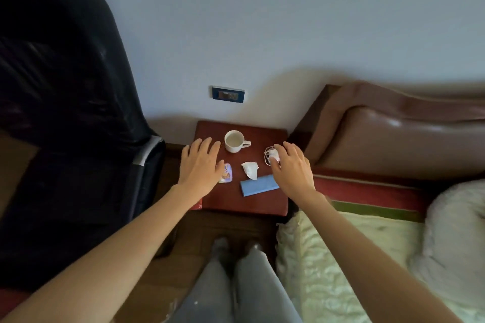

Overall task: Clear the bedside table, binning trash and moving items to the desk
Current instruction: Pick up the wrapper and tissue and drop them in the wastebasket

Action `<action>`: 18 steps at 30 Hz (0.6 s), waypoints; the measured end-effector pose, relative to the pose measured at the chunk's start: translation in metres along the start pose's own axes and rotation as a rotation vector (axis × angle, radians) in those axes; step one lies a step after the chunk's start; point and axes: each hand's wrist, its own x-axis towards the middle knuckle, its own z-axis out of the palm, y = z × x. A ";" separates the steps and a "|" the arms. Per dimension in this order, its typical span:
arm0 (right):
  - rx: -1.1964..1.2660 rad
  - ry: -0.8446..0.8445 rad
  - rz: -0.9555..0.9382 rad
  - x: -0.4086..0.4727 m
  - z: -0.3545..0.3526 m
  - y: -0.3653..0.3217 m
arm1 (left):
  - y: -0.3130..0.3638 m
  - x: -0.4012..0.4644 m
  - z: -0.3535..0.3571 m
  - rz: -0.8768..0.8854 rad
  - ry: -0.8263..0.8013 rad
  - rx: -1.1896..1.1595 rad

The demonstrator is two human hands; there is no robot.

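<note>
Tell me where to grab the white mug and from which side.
Grip the white mug by its handle, which sticks out toward the bed. It stands upright and looks empty, so coming in from that side with the right hand seems easiest; the left hand would have to wrap the body instead.

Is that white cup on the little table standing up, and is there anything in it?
The cup stands upright on the bedside table, mouth up and handle pointing right. Its pale inside looks empty, though a thin film cannot be ruled out.
</note>
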 end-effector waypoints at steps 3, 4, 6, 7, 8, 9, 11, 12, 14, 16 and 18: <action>-0.005 -0.032 -0.030 0.028 0.027 0.008 | -0.010 0.013 0.029 -0.060 -0.047 -0.004; -0.007 -0.046 -0.047 0.037 0.038 0.012 | -0.013 0.016 0.039 -0.081 -0.061 -0.008; -0.004 -0.090 -0.071 0.052 0.061 0.018 | -0.020 0.020 0.060 -0.127 -0.088 -0.018; 0.001 -0.113 -0.076 0.059 0.073 0.022 | -0.022 0.021 0.071 -0.149 -0.096 -0.020; 0.004 -0.135 -0.084 0.065 0.085 0.025 | -0.024 0.020 0.082 -0.171 -0.104 -0.024; 0.003 -0.157 -0.087 0.071 0.097 0.028 | -0.025 0.020 0.093 -0.184 -0.119 -0.031; -0.011 -0.195 -0.093 0.080 0.121 0.035 | -0.028 0.021 0.116 -0.198 -0.153 -0.034; -0.018 -0.209 -0.104 0.084 0.135 0.038 | -0.030 0.022 0.127 -0.209 -0.168 -0.029; -0.015 -0.222 -0.127 0.091 0.162 0.045 | -0.036 0.023 0.151 -0.244 -0.191 -0.034; -0.004 -0.243 -0.124 0.098 0.190 0.053 | -0.042 0.025 0.174 -0.282 -0.209 -0.043; -0.006 -0.260 -0.113 0.104 0.216 0.059 | -0.048 0.024 0.197 -0.323 -0.215 -0.063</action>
